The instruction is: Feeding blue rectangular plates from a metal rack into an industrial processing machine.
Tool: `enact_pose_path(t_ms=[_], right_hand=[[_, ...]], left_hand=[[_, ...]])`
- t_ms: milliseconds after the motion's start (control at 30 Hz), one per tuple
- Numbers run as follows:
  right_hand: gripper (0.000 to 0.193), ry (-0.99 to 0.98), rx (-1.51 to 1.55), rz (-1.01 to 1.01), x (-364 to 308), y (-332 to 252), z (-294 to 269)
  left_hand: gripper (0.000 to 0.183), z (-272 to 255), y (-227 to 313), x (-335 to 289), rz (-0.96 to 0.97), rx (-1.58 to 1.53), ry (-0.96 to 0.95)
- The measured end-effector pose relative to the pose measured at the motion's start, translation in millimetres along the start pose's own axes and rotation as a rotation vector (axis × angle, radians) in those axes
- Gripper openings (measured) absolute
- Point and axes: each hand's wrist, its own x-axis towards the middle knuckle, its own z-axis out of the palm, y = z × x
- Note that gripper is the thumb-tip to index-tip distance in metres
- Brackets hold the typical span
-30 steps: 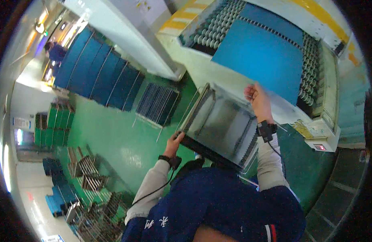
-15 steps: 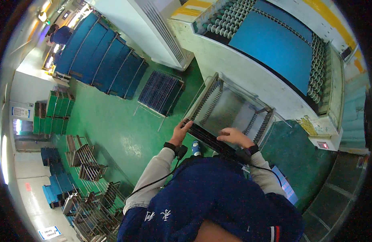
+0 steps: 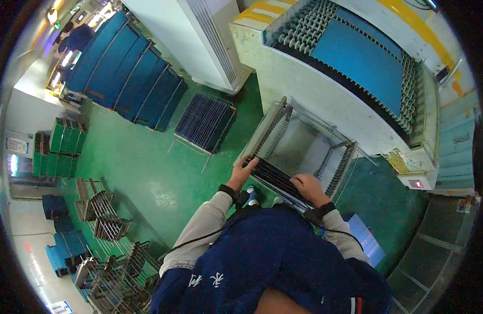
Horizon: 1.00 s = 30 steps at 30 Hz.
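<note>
A stack of thin dark panels (image 3: 275,178) stands on edge at the near side of a metal slotted rack (image 3: 351,152) in front of me. My left hand (image 3: 243,172) holds the stack's left end, thumb and fingers closed about the upper corner. Towards the right end, my right hand (image 3: 310,189) has its fingers curled onto the panels' top edges; its fingertips are partly hidden. Toothed slots line both sides of the rack, beyond the panels.
Beyond the rack, a roller conveyor (image 3: 296,36) carries a flat blue panel (image 3: 361,65). Another filled rack (image 3: 205,123) stands on the green floor to the left, near stacked blue panels (image 3: 126,68). Empty metal racks (image 3: 108,214) stand lower left. Another person (image 3: 76,39) is far left.
My right hand has moved slightly right and down, its fingers now curled onto the panels. The dark panels sit lower in the rack, and my view has shifted a little.
</note>
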Motion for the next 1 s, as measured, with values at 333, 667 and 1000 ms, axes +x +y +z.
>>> enact_pose_path(t_ms=[333,667,1000], right_hand=[[0.034,0.293,-0.189,0.021,-2,-12,20],[0.029,0.529,-0.361,-0.085,-35,-88,-127],[0.022,1.285,0.261,0.097,-53,-1,-193]], left_hand=[[0.083,-3,-19,16,0.002,0.0,-0.029],[0.08,-2,4,7,-0.047,0.0,-0.066],[0.055,2,-1,7,0.106,-0.052,-0.06]])
